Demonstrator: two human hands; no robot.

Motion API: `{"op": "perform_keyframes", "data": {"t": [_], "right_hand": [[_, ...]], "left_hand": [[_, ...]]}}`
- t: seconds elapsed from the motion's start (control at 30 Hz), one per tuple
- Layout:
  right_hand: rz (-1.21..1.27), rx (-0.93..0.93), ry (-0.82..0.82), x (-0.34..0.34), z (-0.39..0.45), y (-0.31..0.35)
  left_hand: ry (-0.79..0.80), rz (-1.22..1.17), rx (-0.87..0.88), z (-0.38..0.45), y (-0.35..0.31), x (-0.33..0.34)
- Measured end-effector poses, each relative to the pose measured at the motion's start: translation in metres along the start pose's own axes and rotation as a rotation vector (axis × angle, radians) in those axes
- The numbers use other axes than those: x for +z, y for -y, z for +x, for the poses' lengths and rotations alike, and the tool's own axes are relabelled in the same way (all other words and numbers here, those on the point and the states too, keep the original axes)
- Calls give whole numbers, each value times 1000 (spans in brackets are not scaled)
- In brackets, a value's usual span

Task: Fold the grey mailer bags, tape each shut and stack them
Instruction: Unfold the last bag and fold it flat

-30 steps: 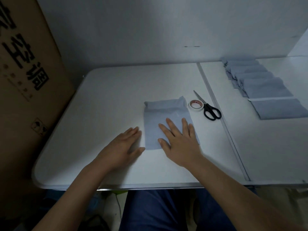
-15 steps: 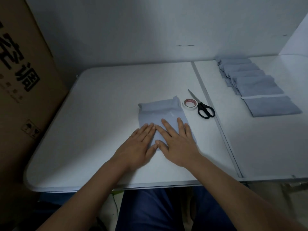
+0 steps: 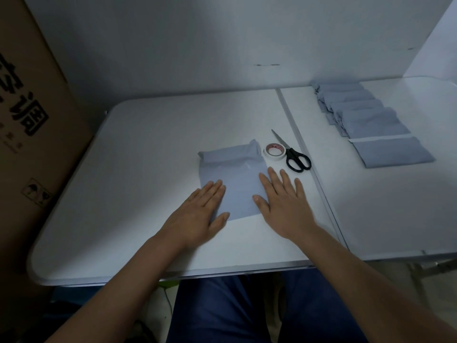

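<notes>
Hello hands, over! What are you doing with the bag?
Left hand and right hand open, flat on the bag. Top flap folded, not taped. Tape and scissors beside it; nothing blocking.

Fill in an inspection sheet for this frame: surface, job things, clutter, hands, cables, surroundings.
Surface: white table, seam right of centre.
Job things: grey bag flat, far end rolled; tape roll and scissors beside it; overlapping row of bags on the right.
Clutter: nothing seen.
Hands: left hand and right hand flat, pressing the bag's side edges, no grip.
Cables: nothing seen.
Surroundings: cardboard box left, white wall behind.
</notes>
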State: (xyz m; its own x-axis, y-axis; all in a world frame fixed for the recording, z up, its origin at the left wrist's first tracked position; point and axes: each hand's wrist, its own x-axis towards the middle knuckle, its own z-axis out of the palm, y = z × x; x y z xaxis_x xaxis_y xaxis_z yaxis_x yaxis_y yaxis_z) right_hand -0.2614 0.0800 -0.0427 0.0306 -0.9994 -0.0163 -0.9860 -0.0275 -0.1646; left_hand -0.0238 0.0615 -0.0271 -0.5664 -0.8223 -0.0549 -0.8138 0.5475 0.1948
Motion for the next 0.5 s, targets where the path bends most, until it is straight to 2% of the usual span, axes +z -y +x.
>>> {"op": "perform_keyframes", "data": {"t": [0.13, 0.27, 0.4, 0.5], "right_hand": [[31, 51, -13, -2, 3, -1], [186, 54, -260, -12, 22, -18], [177, -62, -336, -21, 41, -18], [365, -78, -444, -24, 56, -21]], "left_hand": [[14, -2, -7, 0, -2, -4], [16, -12, -18, 1, -2, -7], [14, -31, -27, 3, -1, -9], [2, -49, -18, 7, 0, -15]]}}
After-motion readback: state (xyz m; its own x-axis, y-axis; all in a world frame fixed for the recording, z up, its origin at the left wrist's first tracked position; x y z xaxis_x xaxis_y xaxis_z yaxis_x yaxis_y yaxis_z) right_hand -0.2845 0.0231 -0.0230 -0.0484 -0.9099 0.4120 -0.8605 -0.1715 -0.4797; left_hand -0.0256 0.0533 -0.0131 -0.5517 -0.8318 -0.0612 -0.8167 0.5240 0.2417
